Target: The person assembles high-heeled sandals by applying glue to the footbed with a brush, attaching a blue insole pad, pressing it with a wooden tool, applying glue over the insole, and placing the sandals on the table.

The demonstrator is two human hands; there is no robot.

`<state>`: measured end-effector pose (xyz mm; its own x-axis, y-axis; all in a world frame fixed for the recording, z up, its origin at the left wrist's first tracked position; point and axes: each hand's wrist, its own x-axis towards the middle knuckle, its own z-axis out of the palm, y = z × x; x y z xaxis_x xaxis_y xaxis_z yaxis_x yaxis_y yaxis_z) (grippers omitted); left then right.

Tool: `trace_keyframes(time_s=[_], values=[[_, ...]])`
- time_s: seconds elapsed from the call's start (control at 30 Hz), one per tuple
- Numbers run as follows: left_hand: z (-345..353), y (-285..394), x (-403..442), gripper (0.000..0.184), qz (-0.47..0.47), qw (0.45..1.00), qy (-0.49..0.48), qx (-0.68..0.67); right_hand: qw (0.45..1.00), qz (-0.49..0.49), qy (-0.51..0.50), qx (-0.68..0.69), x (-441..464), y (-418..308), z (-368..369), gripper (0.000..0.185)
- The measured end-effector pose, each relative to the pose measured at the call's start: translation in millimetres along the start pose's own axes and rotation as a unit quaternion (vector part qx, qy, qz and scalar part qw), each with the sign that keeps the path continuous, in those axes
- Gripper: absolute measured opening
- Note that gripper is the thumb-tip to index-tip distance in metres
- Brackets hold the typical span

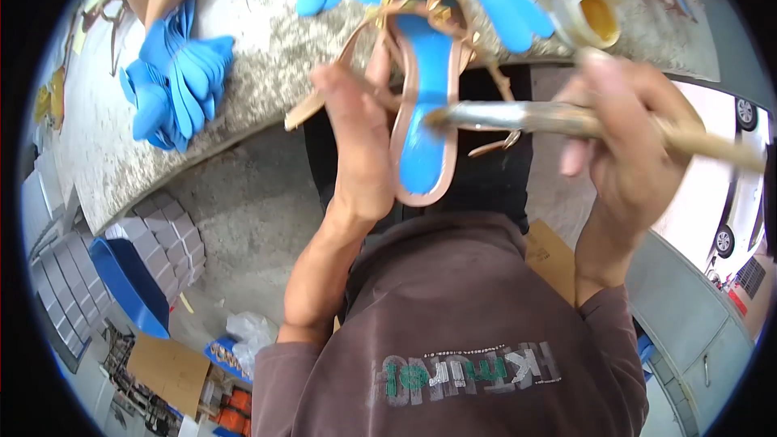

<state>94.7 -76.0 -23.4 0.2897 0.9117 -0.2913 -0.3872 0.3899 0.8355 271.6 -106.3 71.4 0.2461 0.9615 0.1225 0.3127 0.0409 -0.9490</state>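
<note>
My left fingers (346,105) steady the blue-lined beige strappy sandal (427,73) at the near edge of the mottled grey tabletop (271,48), while my right fingers (617,101), gripping the wooden-handled brush (538,116), should stroke evenly inside the pale rim (418,200).

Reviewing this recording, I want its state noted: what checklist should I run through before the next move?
1. Left hand holding the sandal: ok.
2. Right hand gripping the brush: ok.
3. Bristles over the blue footbed: ok.
4. Footbed evenly coated: cannot tell; blur and shine hide it.
5. Pot of yellow substance on the table: ok.
6. Bundle of blue pieces clear of the brush: ok.
</note>
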Motion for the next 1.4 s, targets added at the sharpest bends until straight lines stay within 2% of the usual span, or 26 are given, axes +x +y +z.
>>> trace_keyframes(time_s=[0.03, 0.07, 0.13, 0.17, 0.2, 0.27, 0.3, 0.4, 0.43, 0.5, 0.57, 0.6, 0.63, 0.7, 0.77, 0.83, 0.9, 0.97, 1.0, 1.07, 1.1, 1.17, 1.2, 1.27, 1.33, 1.4], values=[[-13, 3, -1, 0.093, -0.022, 0.999, -0.037, -0.030, 0.992, -0.099, 0.070, 0.016, -2, 4, -11, 0.016], [-31, -7, -5, 0.092, -0.034, 0.997, 0.006, -0.065, 0.990, -0.117, 0.074, 0.011, -2, 3, -30, 0.016], [-51, 3, -24, 0.099, 0.045, 0.988, -0.056, -0.137, 0.969, -0.145, 0.161, 0.116, -4, 2, -90, 0.026], [-52, 9, -33, 0.105, 0.102, 0.967, -0.108, -0.205, 0.962, -0.089, 0.233, 0.112, -3, 17, -124, 0.021], [-41, 13, -39, 0.121, 0.112, 0.933, 0.165, -0.298, 0.945, -0.033, 0.305, 0.113, 3, 37, -147, 0.024], [-36, 41, -41, 0.124, 0.130, 0.934, 0.160, -0.293, 0.905, 0.144, 0.353, 0.188, 37, 65, -160, 0.023], [-36, 46, -40, 0.123, 0.137, 0.959, 0.147, -0.199, 0.924, 0.166, 0.279, 0.201, 53, 91, -169, 0.023], [-51, 39, -34, 0.121, 0.159, 0.953, 0.102, -0.237, 0.949, 0.225, 0.100, 0.195, 94, 141, -182, 0.022], [-32, 47, -36, 0.117, 0.152, 0.933, 0.181, -0.272, 0.944, 0.217, 0.126, 0.215, 103, 150, -173, 0.024], [-8, 55, -41, 0.116, 0.195, 0.917, 0.169, -0.304, 0.934, 0.219, 0.162, 0.231, 106, 157, -158, 0.028], [-27, 37, -47, 0.117, 0.255, 0.944, -0.064, -0.200, 0.931, 0.218, 0.144, 0.255, 88, 160, -167, 0.034], [-27, 34, -39, 0.118, 0.277, 0.928, -0.206, -0.141, 0.953, 0.136, 0.227, 0.148, 66, 137, -163, 0.035], [-8, 35, -46, 0.121, 0.252, 0.955, -0.127, -0.092, 0.950, 0.069, 0.303, 0.037, 30, 109, -142, 0.037], [30, 21, -37, 0.122, 0.289, 0.942, -0.148, -0.085, 0.981, -0.015, 0.188, 0.053, -30, 48, -98, 0.040], [83, 11, -35, 0.127, 0.240, 0.958, -0.145, -0.066, 0.995, -0.083, 0.026, 0.051, -75, 14, -69, 0.081], [125, -5, -30, 0.129, 0.241, 0.953, -0.185, -0.019, 0.990, -0.104, 0.089, -0.024, -97, -9, -61, 0.080], [165, -22, -33, 0.101, 0.090, 0.969, -0.230, -0.007, 0.977, -0.077, 0.195, -0.045, -100, -10, -78, 0.072], [201, -31, -5, 0.108, 0.248, 0.833, -0.465, 0.170, 0.953, -0.046, 0.297, -0.048, -98, 7, -108, 0.069], [211, -38, -6, 0.115, 0.111, 0.842, -0.509, 0.143, 0.931, -0.079, 0.355, 0.000, -96, 17, -121, 0.064], [267, -17, -10, 0.116, 0.286, 0.775, -0.480, 0.296, 0.910, -0.057, 0.397, -0.103, -94, 12, -163, 0.055], [285, -12, 1, 0.115, 0.280, 0.762, -0.523, 0.258, 0.908, -0.042, 0.409, -0.084, -84, 7, -187, 0.049], [291, -13, 28, 0.118, 0.152, 0.832, -0.463, 0.266, 0.908, -0.015, 0.412, -0.073, -52, 18, -255, 0.039], [294, -18, 47, 0.112, 0.026, 0.931, -0.348, 0.109, 0.910, -0.004, 0.407, -0.080, -34, 38, -297, 0.037], [298, -16, 109, 0.096, -0.076, 0.974, -0.087, -0.192, 0.865, 0.041, 0.375, -0.332, 8, 69, -376, 0.035], [310, -12, 172, 0.089, -0.054, 0.997, 0.005, -0.051, 0.880, 0.000, 0.361, -0.308, 70, 158, -460, 0.036], [325, -8, 225, 0.084, -0.043, 0.993, 0.106, 0.042, 0.933, 0.073, 0.290, -0.200, 125, 195, -501, 0.042]])
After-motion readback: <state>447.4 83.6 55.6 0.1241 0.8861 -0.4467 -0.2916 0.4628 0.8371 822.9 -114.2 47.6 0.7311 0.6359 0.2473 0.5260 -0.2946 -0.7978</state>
